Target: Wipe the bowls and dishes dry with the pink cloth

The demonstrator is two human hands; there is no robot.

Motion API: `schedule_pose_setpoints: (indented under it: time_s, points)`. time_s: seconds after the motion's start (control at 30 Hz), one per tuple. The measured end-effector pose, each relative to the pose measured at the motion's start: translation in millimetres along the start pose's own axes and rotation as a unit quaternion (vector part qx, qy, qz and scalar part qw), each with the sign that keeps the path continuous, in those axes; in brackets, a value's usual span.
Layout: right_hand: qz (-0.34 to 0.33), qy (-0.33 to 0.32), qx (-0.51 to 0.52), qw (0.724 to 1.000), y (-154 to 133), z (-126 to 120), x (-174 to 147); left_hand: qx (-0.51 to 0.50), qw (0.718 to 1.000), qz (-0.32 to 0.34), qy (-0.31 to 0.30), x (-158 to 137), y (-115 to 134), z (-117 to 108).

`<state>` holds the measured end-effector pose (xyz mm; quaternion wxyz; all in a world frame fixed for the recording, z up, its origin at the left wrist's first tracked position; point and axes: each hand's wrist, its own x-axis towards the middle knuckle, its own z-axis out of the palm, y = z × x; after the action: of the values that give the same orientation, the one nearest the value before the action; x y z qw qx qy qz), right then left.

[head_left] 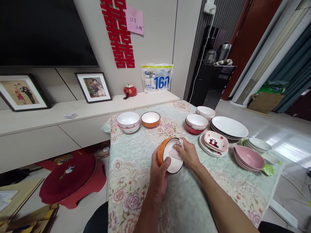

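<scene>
An orange bowl with a white inside and dark rim (172, 164) is held tilted above the table, its opening turned towards the right. My left hand (159, 168) grips it from the left, the thumb over the rim and the fingers behind. My right hand (188, 153) is closed on a pale cloth (175, 152), pressing it against the inside of the bowl. Farther back on the table stand another orange bowl (150, 119) and a stack of white bowls with red rims (128, 122).
Along the table's right side stand bowl stacks (196, 123), large white plates (229, 127), a pink cat-patterned dish (215, 141) and pink leaf-shaped bowls (249, 158). A floral cloth (131, 181) covers the table. Behind is a white cabinet (58, 113); a red stool (70, 176) stands left.
</scene>
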<state>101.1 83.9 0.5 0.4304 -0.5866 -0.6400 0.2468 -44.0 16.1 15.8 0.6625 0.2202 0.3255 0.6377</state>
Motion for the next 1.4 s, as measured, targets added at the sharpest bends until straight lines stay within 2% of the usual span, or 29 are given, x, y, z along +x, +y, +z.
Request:
schedule_pose_setpoints:
  time_s: [0.13,0.27,0.43,0.53,0.63,0.93,1.07,1.2,1.27,1.4]
  points:
    - [-0.035,0.016,-0.029,0.999,-4.8,-2.3,-1.0,0.011,1.0,-0.02,0.007,-3.8,1.3,1.5]
    - [-0.111,0.024,-0.035,0.993,-7.6,-2.5,-3.1,-0.013,0.999,-0.035,0.023,-2.3,-1.1,-1.3]
    - [-0.184,0.001,0.011,0.983,-13.6,-8.0,-5.8,-0.081,0.993,-0.081,0.035,0.3,-0.5,-2.1]
    - [-0.176,0.011,0.062,0.982,-14.1,-8.1,-4.2,-0.11,0.989,-0.098,0.019,0.4,0.3,-2.0]
    - [-0.167,0.045,0.071,0.982,-9.4,-4.8,-0.7,-0.115,0.988,-0.105,0.012,0.2,1.5,-2.1]
    - [-0.177,0.096,0.011,0.979,-5.6,-3.7,-1.7,-0.129,0.984,-0.125,-0.012,-0.7,3.6,-1.4]
    - [-0.184,0.153,-0.018,0.971,-6.1,-5.5,-1.2,-0.121,0.984,-0.13,0.001,-0.4,2.2,-3.2]
    - [-0.205,0.195,-0.045,0.958,-6.7,-8.0,-0.7,-0.114,0.984,-0.134,-0.012,-0.2,2.0,-3.8]
    - [-0.215,0.181,-0.059,0.958,-7.1,-7.8,-1.2,-0.108,0.985,-0.133,-0.015,-0.9,1.7,-2.9]
    - [-0.223,0.105,-0.083,0.966,-7.9,-6.3,-2.5,-0.089,0.99,-0.108,-0.025,-4.2,1.2,0.2]
